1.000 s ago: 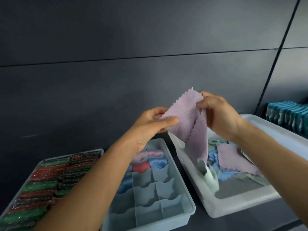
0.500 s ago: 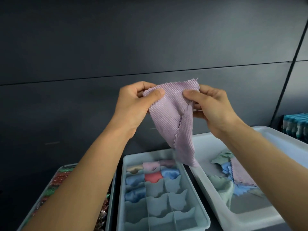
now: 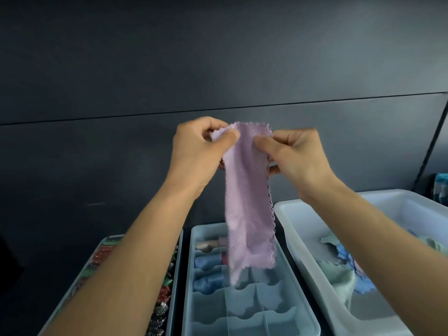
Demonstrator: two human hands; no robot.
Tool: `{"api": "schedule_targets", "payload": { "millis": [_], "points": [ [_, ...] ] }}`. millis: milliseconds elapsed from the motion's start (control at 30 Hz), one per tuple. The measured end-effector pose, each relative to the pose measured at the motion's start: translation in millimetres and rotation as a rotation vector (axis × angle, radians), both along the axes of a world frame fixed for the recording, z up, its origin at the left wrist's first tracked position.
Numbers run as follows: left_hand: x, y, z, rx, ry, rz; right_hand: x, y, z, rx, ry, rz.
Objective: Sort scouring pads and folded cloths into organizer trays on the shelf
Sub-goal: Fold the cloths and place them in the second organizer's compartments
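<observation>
Dark wall panels stood behind both hands. Since a moment earlier, left hand [image 3: 201, 151] and right hand [image 3: 295, 156] had drawn close, pinching the lilac cloth [image 3: 247, 202] into a doubled strip (folding likely underway) above the divided tray [image 3: 286, 287] below them.

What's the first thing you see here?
A lilac cloth hangs in the middle, pinched at its top by the left hand and right hand. Below it sits a divided tray with rolled cloths in its far compartments.
</observation>
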State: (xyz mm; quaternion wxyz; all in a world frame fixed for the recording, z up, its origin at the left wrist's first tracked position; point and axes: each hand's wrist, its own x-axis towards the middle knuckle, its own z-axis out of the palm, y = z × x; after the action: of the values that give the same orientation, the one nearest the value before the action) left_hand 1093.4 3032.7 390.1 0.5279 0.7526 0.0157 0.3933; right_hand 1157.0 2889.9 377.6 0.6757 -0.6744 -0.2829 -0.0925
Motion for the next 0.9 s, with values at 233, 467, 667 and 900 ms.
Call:
{"api": "schedule_targets", "payload": {
  "millis": [233,467,667,900],
  "points": [
    [2.7,-4.1,-19.2,-0.082,0.010,-0.061,-20.4,15.8,-7.8,-0.051,-0.016,0.066],
    [-1.5,0.2,-26.4,0.269,0.065,-0.041,-27.4,10.7,11.9,-0.143,0.308,0.322],
    [-4.9,13.3,-23.3,0.189,-0.001,-0.042,-14.8,-3.3,5.0,-0.229,0.139,0.199],
    [-6.8,11.7,-23.6,-0.140,-0.038,-0.333,-5.7,0.3,-2.9,-0.217,0.062,0.364]
  ]
}}
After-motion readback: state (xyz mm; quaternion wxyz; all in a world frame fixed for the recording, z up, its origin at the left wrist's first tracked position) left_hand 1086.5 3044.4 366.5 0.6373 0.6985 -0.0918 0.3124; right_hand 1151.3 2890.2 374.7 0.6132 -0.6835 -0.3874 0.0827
